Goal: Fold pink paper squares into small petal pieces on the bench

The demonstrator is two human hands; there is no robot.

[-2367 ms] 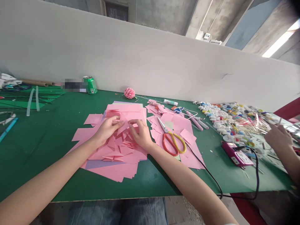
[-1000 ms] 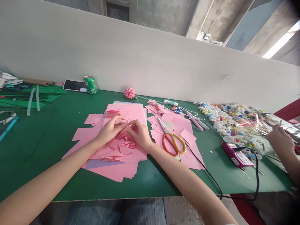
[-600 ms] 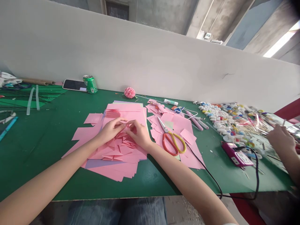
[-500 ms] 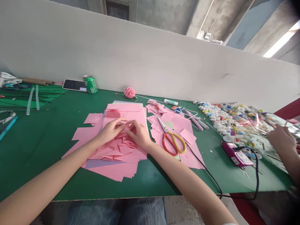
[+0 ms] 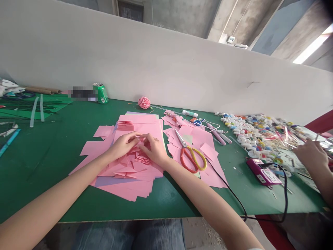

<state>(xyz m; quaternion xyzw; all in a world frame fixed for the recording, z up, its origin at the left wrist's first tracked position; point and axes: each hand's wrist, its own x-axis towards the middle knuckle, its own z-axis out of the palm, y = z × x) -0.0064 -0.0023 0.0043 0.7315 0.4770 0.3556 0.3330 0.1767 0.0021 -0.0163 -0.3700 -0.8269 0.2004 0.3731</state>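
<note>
My left hand [image 5: 122, 145] and my right hand [image 5: 155, 149] meet at the fingertips above the paper pile, both closed in a pinch. Between them is a small piece of pink paper, mostly hidden by the fingers. Beneath lie several folded pink paper pieces [image 5: 125, 173], loose on larger pink sheets [image 5: 125, 191] with a lilac sheet among them. A neat stack of folded pink paper [image 5: 125, 125] sits just beyond my left hand. To the right of my right hand, scissors [image 5: 193, 159] with one red and one yellow handle rest slightly apart on pink paper.
Toward the wall are a pink paper ball [image 5: 144, 102], a glue stick [image 5: 189, 113] and a green can [image 5: 101, 93]. At right are a purple power strip [image 5: 262, 172] with a black cord, heaped small plastic pieces [image 5: 241, 133] and another person's hand [image 5: 312, 154].
My fingertips have come together from slightly apart. The pink paper piece, showing flat between them at first, is now folded in and mostly covered by my fingers. In the last half second they barely move.
</note>
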